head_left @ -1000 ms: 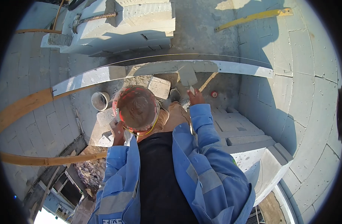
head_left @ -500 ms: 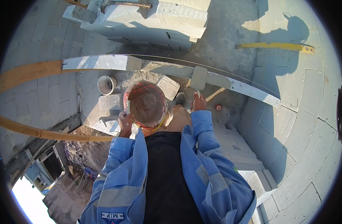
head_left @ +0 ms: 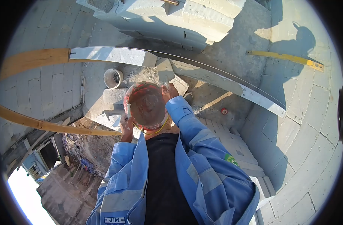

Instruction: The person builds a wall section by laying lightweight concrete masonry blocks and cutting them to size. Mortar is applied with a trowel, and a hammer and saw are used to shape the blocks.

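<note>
the mortar [head_left: 147, 108] is looking pasty and uneven, the plastic bucket [head_left: 139, 88] is wearing rough, crusty smears, the trowel blade [head_left: 164, 70] is looking matt, the cloth jacket [head_left: 194, 165] is creasing softly, and the wooden beam [head_left: 36, 63] is appearing smooth.

the badge [head_left: 114, 220] on the blue jacket [head_left: 207, 170] reads "mip".

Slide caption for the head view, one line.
Left hand at the rim of a red bucket of mortar, right hand holding a flat trowel by a low block wall.
</note>
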Demonstrator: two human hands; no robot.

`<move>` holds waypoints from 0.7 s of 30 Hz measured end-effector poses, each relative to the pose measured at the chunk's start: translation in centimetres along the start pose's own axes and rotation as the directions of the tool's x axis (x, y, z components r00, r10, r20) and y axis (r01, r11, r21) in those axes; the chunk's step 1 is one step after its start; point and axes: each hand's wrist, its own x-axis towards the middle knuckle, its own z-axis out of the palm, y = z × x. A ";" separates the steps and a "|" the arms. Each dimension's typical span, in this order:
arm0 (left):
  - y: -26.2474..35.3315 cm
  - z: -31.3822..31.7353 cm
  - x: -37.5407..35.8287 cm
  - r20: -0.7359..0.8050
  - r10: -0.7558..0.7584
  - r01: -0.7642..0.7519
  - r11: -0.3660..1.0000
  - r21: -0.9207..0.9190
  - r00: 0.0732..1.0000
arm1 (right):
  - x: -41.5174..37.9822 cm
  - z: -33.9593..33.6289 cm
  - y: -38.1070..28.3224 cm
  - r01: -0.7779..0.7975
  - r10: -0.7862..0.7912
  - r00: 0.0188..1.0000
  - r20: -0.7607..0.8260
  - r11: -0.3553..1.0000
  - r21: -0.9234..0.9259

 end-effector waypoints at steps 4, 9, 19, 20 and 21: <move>-1.9 -1.3 2.6 -0.007 -0.040 0.041 0.998 0.041 0.999 | -2.8 -4.8 -1.0 -0.140 0.139 0.990 -0.024 0.989 -0.053; -2.5 -1.4 5.3 -0.028 -0.058 0.059 0.997 0.057 0.998 | -7.4 -12.4 1.3 -0.315 0.284 0.913 -0.292 0.947 -0.064; -1.4 -0.4 6.8 0.016 -0.008 0.006 0.986 0.166 1.000 | -13.5 -27.0 8.3 -0.403 0.588 0.756 -0.288 0.765 0.503; -1.6 -0.7 7.4 0.096 0.014 -0.031 0.983 0.180 0.995 | -13.3 -27.6 7.7 -0.406 0.596 0.750 -0.287 0.758 0.511; -1.7 -0.6 7.7 0.174 0.035 -0.069 0.980 0.188 0.984 | -12.6 -28.1 7.3 -0.438 0.592 0.776 -0.215 0.753 0.491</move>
